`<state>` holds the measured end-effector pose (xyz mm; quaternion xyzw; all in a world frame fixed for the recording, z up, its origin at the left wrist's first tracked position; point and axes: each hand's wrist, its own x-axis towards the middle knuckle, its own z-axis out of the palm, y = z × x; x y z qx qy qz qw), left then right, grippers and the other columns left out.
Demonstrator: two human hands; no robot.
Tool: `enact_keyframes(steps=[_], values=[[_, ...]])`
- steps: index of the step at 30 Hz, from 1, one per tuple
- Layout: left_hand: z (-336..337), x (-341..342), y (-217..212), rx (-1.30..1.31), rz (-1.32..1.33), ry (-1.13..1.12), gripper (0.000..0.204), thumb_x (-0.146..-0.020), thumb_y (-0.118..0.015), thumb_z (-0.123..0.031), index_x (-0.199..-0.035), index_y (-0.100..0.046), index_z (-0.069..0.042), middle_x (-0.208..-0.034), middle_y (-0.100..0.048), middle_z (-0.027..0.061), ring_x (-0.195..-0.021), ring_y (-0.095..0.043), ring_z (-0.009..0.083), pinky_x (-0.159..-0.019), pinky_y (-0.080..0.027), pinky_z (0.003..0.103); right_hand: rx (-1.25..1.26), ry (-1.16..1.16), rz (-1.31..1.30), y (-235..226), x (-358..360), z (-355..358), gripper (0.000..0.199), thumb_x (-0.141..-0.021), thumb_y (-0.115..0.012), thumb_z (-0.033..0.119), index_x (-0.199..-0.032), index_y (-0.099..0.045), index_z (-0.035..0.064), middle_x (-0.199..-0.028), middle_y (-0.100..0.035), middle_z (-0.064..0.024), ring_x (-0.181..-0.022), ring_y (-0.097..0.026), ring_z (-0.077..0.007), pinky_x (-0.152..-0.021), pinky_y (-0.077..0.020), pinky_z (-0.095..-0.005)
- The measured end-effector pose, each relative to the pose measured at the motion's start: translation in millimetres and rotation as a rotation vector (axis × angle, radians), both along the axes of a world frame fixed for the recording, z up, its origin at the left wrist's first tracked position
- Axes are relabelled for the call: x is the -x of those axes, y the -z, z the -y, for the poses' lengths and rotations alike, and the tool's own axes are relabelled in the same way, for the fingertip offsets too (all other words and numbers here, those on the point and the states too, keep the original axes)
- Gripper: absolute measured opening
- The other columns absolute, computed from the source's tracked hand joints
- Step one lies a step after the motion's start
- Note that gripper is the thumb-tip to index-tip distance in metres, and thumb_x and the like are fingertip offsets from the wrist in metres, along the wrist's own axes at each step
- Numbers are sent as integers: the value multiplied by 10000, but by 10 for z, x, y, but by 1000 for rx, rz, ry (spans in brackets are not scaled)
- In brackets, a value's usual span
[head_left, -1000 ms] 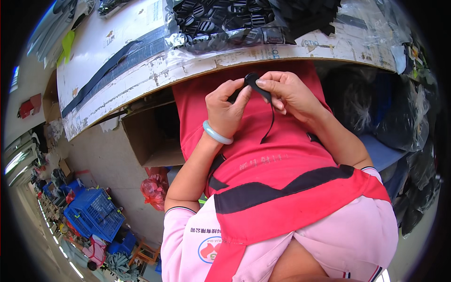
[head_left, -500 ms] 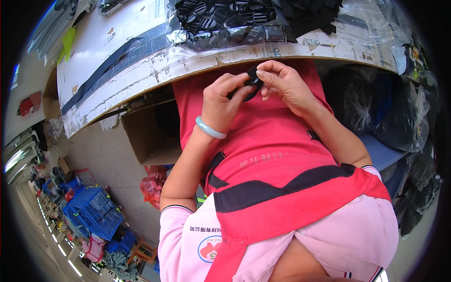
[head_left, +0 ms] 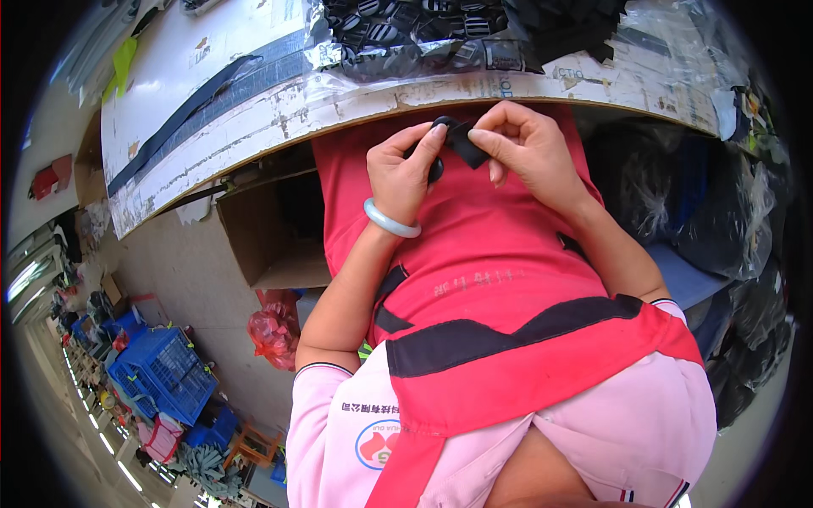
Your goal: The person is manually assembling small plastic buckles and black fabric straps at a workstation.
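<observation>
In front of my red apron (head_left: 457, 237), just below the table edge, both hands work on one small black assembly. My left hand (head_left: 402, 173) is closed, thumb and fingers pinching a black plastic buckle (head_left: 444, 124). Part of the buckle is hidden behind the fingers. A short black webbing strap (head_left: 468, 151) runs from the buckle toward my right hand (head_left: 529, 151), whose thumb and forefinger pinch its edge. Beyond the hands, a clear plastic bag of black buckles (head_left: 398, 38) lies on the table, with a heap of black strap pieces (head_left: 563, 30) beside it.
The worn white table (head_left: 246, 127) has a long dark strap (head_left: 174, 127) lying at its left. Under it stands an open cardboard box (head_left: 271, 229). A red plastic bag (head_left: 273, 330) and blue crates (head_left: 165, 372) are on the left; dark plastic-wrapped bundles (head_left: 720, 212) crowd the right.
The hands have turned the buckle and drawn slightly apart. The strap now shows flat between them, where it was mostly hidden before. My right hand has shifted a little to the right.
</observation>
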<state>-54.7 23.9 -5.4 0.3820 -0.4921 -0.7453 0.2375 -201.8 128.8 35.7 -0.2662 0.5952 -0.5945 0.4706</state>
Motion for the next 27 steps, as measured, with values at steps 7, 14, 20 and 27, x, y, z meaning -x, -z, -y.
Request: enact_keyframes(steps=[7,14,20,27], values=[[-79,-27,31,396,0,56,154,-863,-700,-27,-1011,-717,13,-756,-639,7,-583,-520,44,-506,-400,196,-169,-48,31,178,-30,-17,143,-912,-656,104,-956,-561,6,-691,-613,-29,-530,-584,-64,-460,-473,-192],[-74,-73,77,424,-66,76,195,-822,-709,28,-1016,-719,5,-806,-653,37,-603,-534,53,-521,-416,200,-136,-78,68,206,-14,-14,210,-917,-645,88,-1065,-533,-10,-774,-613,-29,-587,-608,-79,-512,-509,-202],[-23,-100,84,508,-114,97,223,-792,-715,52,-1006,-721,-11,-831,-673,68,-648,-599,107,-564,-465,218,-78,-84,251,305,56,-43,290,-938,-618,108,-1186,-542,-19,-881,-624,-59,-703,-652,-117,-620,-570,-238],[2,-116,65,859,-91,77,221,-753,-739,58,-958,-712,-21,-854,-682,112,-753,-668,195,-649,-531,278,-27,-86,323,223,-27,-68,261,-957,-599,145,-1157,-582,-21,-965,-629,-77,-835,-685,-156,-729,-583,-264]])
